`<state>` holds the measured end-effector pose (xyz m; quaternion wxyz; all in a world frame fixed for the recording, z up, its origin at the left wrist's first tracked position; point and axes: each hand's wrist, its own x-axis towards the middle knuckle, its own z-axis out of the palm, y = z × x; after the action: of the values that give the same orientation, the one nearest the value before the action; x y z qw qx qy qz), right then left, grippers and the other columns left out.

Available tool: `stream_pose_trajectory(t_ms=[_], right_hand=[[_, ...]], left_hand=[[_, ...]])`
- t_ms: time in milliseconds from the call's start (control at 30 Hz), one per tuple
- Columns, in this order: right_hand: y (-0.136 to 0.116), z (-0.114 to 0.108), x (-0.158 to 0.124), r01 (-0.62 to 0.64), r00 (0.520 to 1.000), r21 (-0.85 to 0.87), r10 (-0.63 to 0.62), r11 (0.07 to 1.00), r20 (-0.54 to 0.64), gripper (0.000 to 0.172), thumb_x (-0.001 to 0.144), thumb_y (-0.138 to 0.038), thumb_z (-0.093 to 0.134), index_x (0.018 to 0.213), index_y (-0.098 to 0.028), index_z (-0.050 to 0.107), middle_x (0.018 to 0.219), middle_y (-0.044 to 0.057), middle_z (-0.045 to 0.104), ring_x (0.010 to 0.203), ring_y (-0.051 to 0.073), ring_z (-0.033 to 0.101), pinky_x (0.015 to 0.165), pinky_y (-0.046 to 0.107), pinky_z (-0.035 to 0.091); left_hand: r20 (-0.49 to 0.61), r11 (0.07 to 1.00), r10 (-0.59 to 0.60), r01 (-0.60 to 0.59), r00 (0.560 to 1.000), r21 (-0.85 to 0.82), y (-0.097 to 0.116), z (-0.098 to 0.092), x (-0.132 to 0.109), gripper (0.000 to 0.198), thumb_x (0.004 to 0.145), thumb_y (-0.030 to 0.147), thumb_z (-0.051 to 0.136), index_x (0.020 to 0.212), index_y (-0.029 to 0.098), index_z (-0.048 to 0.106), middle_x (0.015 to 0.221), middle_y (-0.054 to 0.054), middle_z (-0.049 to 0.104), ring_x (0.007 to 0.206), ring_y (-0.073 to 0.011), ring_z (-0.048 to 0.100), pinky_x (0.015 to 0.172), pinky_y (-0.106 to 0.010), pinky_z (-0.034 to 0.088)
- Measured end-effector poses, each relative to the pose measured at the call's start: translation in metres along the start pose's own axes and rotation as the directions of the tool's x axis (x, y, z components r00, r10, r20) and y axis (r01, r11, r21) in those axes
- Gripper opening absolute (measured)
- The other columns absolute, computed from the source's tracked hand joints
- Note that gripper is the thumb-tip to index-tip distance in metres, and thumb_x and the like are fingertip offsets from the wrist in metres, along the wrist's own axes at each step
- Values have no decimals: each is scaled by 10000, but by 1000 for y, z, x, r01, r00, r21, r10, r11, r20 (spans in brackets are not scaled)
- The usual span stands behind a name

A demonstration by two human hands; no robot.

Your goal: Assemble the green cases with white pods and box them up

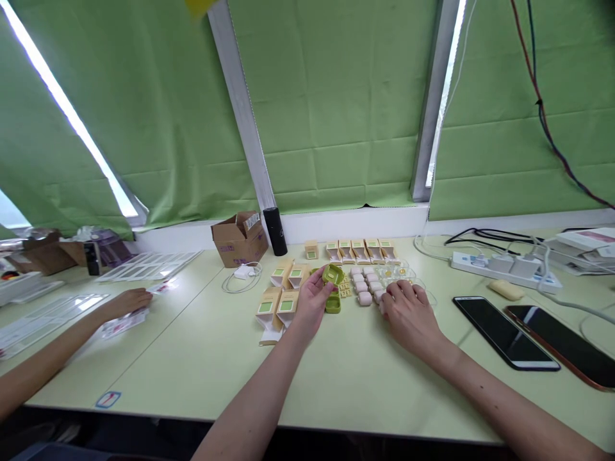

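Note:
My left hand (314,296) is closed on a small olive-green square case (332,274), held up with its hollow side in view. Below it on the table lies another green piece (332,303), next to small yellow square pieces (345,287). Two columns of pale pink rounded blocks (365,298) stand to the right. Over the nearer right end of these, my right hand (409,312) has its fingers curled down on a pink block, mostly covered by the fingertips. Clear plastic pieces (398,270) lie just beyond that hand.
Open cream cartons with green labels (287,303) stand left, more cartons (358,251) behind. A cardboard box (239,240) and black cylinder (275,232) are by the wall. Right are phones (505,333) and a power strip (504,271). Another person's hand (125,303) works left.

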<state>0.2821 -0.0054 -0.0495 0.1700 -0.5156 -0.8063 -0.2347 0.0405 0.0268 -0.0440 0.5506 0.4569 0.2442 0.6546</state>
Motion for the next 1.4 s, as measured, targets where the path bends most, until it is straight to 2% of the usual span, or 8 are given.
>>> stream_pose_trajectory(t_ms=[167, 333, 433, 500, 600, 700, 933, 1400], right_hand=[[3, 4, -3, -52, 998, 91, 55, 994, -21, 152, 903, -92, 559, 943, -177, 678, 1081, 148, 665, 1079, 326, 520, 902, 454, 339], [8, -5, 3, -201, 972, 472, 235, 859, -15, 164, 960, -323, 575, 1057, -222, 659, 1170, 121, 674, 1125, 337, 525, 924, 476, 363], [6, -19, 14, -275, 927, 799, 367, 535, 74, 256, 932, -475, 618, 1029, -248, 688, 1168, 92, 705, 1163, 340, 550, 950, 480, 400], [2, -27, 24, -280, 905, 950, 368, 141, 212, 334, 889, -538, 676, 1048, -247, 716, 1061, 78, 734, 1034, 298, 617, 866, 425, 465], [-6, -33, 42, -203, 904, 882, 265, -425, 335, 400, 784, -557, 803, 1016, -233, 757, 948, 61, 753, 796, 222, 637, 733, 367, 495], [-17, -27, 57, -146, 922, 746, 184, -650, 340, 313, 779, -475, 842, 958, -229, 771, 1007, 80, 781, 884, 237, 690, 746, 362, 529], [-35, 5, 59, -210, 879, 612, 127, -762, 460, 284, 778, -460, 819, 944, -243, 743, 1007, 84, 810, 939, 277, 753, 782, 403, 584], [-39, -6, 47, -109, 915, 652, 179, -750, 360, 391, 710, -360, 927, 1048, -324, 735, 1045, -1, 782, 956, 223, 731, 896, 415, 577]], left_hand=[[-18, 1000, 7, -7, 1000, -9, -1, -2, 1, 569, 691, 314, 966, 1202, 212, 739, 1157, -73, 748, 929, -148, 669, 853, -290, 543], [-29, 1000, 24, -24, 999, -12, -3, -5, 3, 547, 698, 312, 963, 1188, 219, 741, 1141, -63, 749, 932, -145, 673, 836, -279, 548], [-32, 1000, 16, -17, 999, -11, -3, -5, 3, 559, 701, 320, 961, 1200, 213, 733, 1131, -60, 746, 908, -139, 674, 826, -276, 547], [-42, 1000, 18, -18, 999, -10, -3, -5, 4, 563, 694, 335, 966, 1192, 209, 734, 1118, -59, 745, 904, -140, 673, 819, -274, 548], [-48, 1000, 21, -21, 999, 5, 0, -4, 3, 552, 699, 356, 963, 1181, 207, 738, 1110, -59, 742, 930, -145, 669, 817, -271, 545], [-44, 999, 19, -17, 999, 36, 4, -2, 1, 507, 736, 379, 937, 1166, 200, 737, 1100, -66, 735, 953, -160, 668, 824, -284, 543], [-51, 997, 12, -8, 999, 71, 9, 1, -2, 376, 786, 433, 889, 1027, 190, 732, 1076, -73, 726, 926, -178, 660, 817, -306, 532], [-16, 994, 0, 1, 1000, 114, 10, 5, -7, 384, 821, 494, 835, 1012, 168, 763, 986, -77, 729, 874, -181, 638, 802, -297, 506]])
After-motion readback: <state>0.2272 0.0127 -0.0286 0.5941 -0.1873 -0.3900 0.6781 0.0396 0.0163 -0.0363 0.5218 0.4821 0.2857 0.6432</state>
